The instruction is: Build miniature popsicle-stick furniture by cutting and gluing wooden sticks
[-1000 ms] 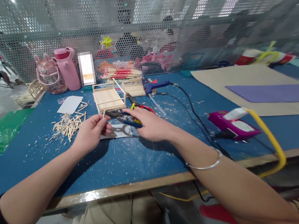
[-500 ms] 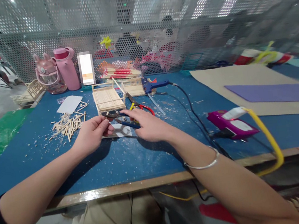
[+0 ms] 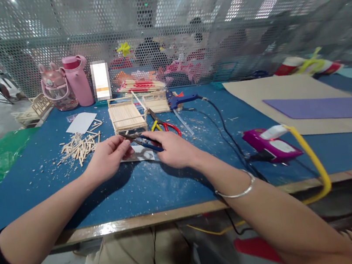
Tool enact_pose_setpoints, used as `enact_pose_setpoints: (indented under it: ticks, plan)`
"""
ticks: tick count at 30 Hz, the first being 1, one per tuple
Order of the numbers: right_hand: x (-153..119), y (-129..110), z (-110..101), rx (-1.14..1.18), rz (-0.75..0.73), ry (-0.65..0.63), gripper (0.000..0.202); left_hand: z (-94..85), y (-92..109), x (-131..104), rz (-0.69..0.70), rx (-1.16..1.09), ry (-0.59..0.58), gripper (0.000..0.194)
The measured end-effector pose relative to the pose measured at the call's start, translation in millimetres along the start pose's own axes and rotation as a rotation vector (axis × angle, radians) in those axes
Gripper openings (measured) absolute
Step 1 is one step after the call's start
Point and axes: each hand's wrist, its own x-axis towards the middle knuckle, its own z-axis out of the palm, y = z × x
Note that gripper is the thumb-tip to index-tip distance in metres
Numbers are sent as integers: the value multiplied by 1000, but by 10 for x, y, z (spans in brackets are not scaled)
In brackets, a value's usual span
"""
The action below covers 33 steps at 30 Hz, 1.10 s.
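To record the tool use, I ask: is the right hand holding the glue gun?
No, the right hand holds blue-handled pliers; the glue gun lies farther back.

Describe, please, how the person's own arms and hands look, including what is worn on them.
The left hand and right hand wear no gloves. On the left arm, a black sleeve ends near the elbow. The right arm wears a thin, silver-coloured bangle; its sleeve is out of view.
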Motion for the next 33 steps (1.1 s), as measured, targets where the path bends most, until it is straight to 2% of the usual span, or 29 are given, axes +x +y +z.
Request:
enact_pose_setpoints:
  ticks: [2, 5, 9, 17, 22, 25, 29, 33]
  plan:
    - [-3, -13, 20, -2, -12, -7, 54, -12, -6, -13, 24, 118, -1, 36]
    - [2, -17, 80, -47, -11, -12, 57, -26, -8, -16, -20, 279, 0, 50]
    - [6, -19, 168, -166, -23, 90, 60, -50, 14, 4, -33, 421, 23, 50]
    - [-47, -147, 158, -451, -34, 237, 58, -60, 64, -13, -26, 390, 75, 44]
    - [-36, -154, 105, -646, 12, 272, 54, 35, 81, -44, -49, 304, 20, 45]
    - [-15, -85, 65, -546, 64, 211, 60, 9, 85, -28, -53, 70, 39, 42]
    - [-2, 1, 13, -372, 99, 3, 61, -104, 89, 18, -143, -278, 41, 28]
    - [-4, 32, 13, -391, 74, -113, 64, -126, 64, 54, -141, -353, 112, 21]
